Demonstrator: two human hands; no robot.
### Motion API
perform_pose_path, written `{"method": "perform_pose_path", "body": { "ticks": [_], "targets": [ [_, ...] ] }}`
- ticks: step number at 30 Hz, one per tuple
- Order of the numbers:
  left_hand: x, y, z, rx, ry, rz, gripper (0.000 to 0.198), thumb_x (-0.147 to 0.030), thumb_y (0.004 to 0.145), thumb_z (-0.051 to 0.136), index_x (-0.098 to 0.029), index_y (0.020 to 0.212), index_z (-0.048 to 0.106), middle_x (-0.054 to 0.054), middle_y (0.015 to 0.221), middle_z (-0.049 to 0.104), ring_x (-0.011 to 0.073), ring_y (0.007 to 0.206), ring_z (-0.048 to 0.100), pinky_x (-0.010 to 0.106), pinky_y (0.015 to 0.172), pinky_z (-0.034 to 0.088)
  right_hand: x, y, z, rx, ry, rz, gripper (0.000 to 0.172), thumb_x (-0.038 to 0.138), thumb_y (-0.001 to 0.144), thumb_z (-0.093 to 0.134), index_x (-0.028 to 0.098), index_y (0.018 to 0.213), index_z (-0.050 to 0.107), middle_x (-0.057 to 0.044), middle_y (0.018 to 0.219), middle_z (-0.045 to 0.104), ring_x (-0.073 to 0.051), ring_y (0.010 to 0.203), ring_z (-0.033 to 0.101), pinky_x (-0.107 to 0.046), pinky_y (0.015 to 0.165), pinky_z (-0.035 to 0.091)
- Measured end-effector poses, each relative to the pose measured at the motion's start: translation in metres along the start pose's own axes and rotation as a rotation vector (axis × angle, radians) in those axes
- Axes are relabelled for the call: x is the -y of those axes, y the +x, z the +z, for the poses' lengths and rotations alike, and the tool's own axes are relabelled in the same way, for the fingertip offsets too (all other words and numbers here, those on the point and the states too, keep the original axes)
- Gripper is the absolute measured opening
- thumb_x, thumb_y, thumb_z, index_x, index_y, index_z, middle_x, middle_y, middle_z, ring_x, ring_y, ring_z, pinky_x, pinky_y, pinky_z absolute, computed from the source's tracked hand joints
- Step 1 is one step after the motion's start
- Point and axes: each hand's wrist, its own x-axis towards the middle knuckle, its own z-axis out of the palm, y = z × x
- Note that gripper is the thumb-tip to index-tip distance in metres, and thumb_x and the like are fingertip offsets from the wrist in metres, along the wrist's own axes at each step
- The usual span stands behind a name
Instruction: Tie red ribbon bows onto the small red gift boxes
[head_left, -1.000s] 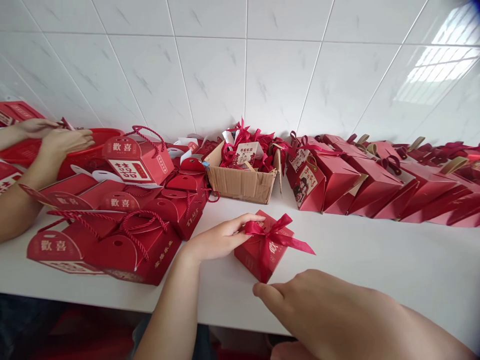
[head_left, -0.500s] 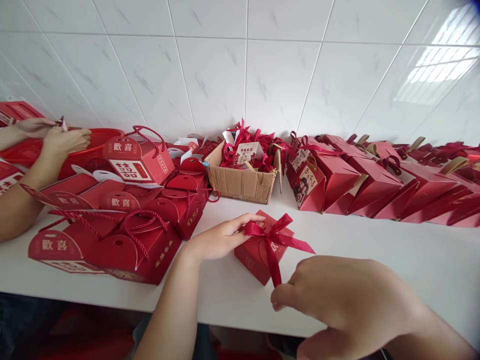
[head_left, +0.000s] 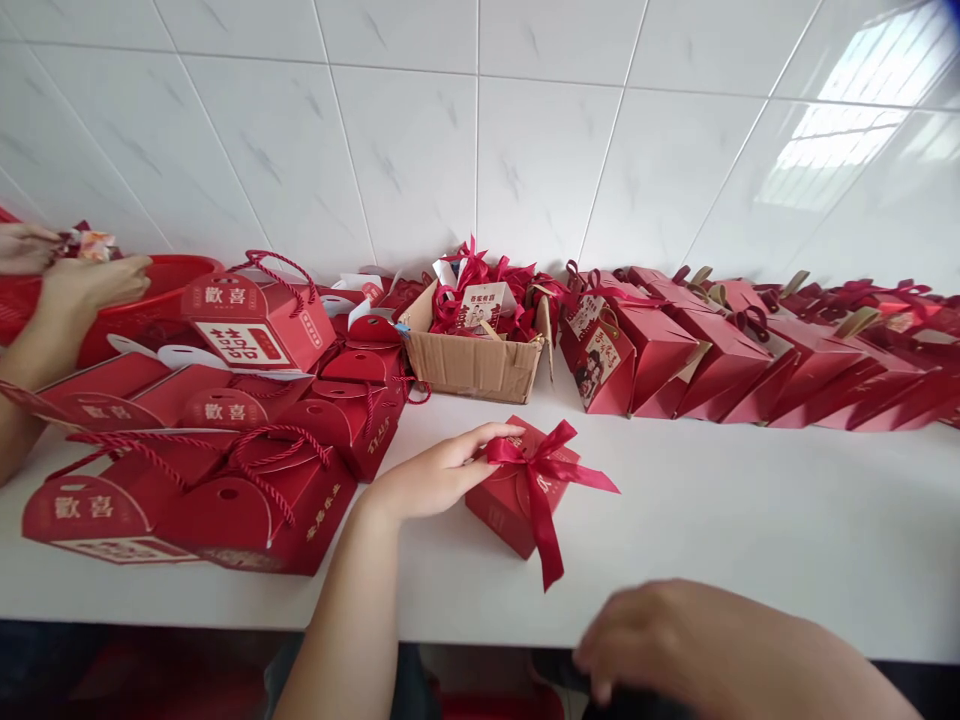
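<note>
Gift box (head_left: 504,507) by left hand (head_left: 427,478); right hand (head_left: 675,642) obscured, possibly empty.

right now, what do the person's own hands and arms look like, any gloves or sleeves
Both are bare. The left hand and the right hand wear no gloves, and no ring, watch or bracelet shows. The left forearm and the right forearm are uncovered down to the picture's bottom edge, with no sleeve in view.

- Bright, even daylight; window glare on the wall tiles (head_left: 847,130) at two o'clock.
- Blurred right hand (head_left: 675,650) at five o'clock.
- Edges bow outward.
</note>
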Motion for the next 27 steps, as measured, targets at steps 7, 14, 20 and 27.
{"method": "perform_pose_path", "body": {
  "ticks": [7,14,20,27],
  "targets": [
    [0.002,0.000,0.003,-0.010,-0.039,-0.006,0.056,-0.042,0.091,0.043,-0.031,0.143,0.027,0.001,0.147,0.040,0.0214,0.131,0.041,0.035,0.109,0.032,-0.025,0.041,0.035,-0.515,0.290,0.323,0.091,0.043,0.073,0.063,0.016,0.146,0.016,-0.015,0.151,0.024,-0.031,0.139,0.023,-0.048,0.109,0.029],
    [-0.003,0.001,0.007,-0.012,-0.028,-0.008,0.051,-0.050,0.089,0.041,-0.026,0.134,0.041,0.004,0.141,0.047,0.0220,0.127,0.046,0.034,0.106,0.036,-0.011,0.086,0.044,-0.895,0.585,0.115,0.073,0.032,0.068,0.066,0.020,0.126,0.023,-0.017,0.131,0.048,-0.027,0.121,0.049,-0.041,0.096,0.043],
    [0.009,0.002,0.004,-0.014,0.066,-0.171,0.069,-0.065,0.084,0.037,-0.025,0.140,0.033,0.008,0.146,0.040,0.0245,0.135,0.037,0.035,0.107,0.032,-0.095,0.042,0.050,-1.102,0.534,0.551,0.090,0.054,0.060,0.069,0.017,0.132,0.029,-0.017,0.127,0.052,-0.034,0.116,0.052,-0.045,0.094,0.044],
    [0.027,0.012,0.006,0.006,0.239,-0.237,0.076,-0.070,0.081,0.037,-0.020,0.139,0.036,0.011,0.149,0.036,0.0261,0.136,0.035,0.037,0.109,0.029,-0.180,-0.012,0.043,-1.034,0.066,1.252,0.113,0.075,0.069,0.044,-0.010,0.141,0.020,-0.033,0.143,0.030,-0.044,0.133,0.028,-0.054,0.107,0.024]
  ]
}}
